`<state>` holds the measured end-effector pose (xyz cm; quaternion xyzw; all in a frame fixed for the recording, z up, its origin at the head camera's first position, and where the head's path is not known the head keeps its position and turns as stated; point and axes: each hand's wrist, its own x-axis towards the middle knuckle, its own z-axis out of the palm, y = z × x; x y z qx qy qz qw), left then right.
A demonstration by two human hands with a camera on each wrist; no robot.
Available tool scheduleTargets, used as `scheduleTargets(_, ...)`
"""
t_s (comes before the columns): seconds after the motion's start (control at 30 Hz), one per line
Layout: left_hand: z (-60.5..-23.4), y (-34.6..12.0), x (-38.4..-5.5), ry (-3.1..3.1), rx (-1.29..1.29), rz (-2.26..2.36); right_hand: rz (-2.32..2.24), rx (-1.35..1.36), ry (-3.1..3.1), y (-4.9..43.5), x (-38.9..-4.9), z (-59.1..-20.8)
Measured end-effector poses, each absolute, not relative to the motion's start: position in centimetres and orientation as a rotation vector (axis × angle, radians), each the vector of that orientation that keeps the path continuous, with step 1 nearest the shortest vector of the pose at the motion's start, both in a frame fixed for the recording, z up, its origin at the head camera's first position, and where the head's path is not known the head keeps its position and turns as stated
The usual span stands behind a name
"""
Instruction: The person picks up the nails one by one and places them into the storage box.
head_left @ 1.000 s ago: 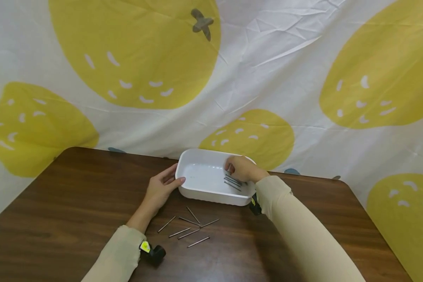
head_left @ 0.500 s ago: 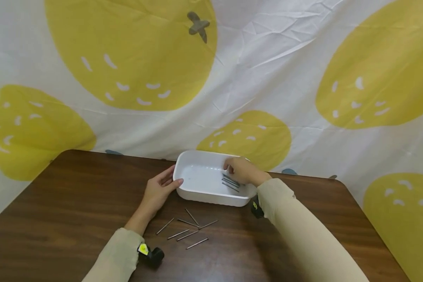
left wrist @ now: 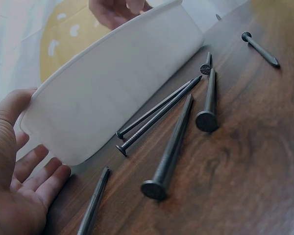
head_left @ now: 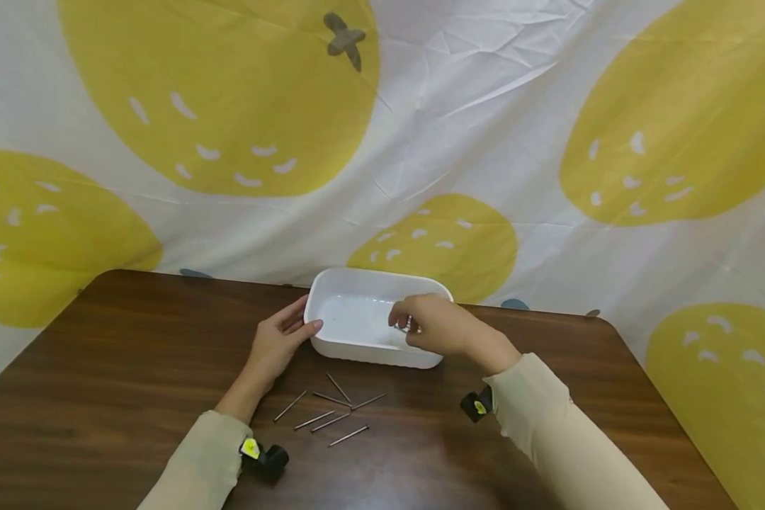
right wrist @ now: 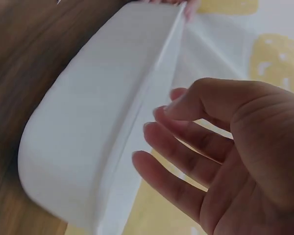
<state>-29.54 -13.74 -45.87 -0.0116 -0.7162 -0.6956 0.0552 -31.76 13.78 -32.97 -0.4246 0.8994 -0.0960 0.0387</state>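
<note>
Seven near nails [head_left: 330, 423] could scatter if the tray [head_left: 370, 353], held by the left grip [head_left: 277, 345], slides nearer; the right grip [head_left: 441, 326], loosely curved, looks empty.

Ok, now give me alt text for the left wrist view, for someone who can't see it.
A left hand holds the end of a white tray beside seven loose nails on a dark wooden table. Part of the right hand shows above the tray's rim, in front of a yellow-and-white cloth.
</note>
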Motion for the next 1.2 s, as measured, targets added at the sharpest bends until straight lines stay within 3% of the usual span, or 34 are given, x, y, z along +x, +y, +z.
scheduleTargets(0.6, -45.6, -13.5, -29.5, -2.128, -0.083, -2.146, -0.509, -1.403, 2.668, 11.9, -25.0, -34.9)
scheduleTargets(1.2, -45.6, -13.7, -29.3, -2.137, -0.06, -2.138, -0.114, -1.434, 2.58, 8.2, -22.6, -37.9)
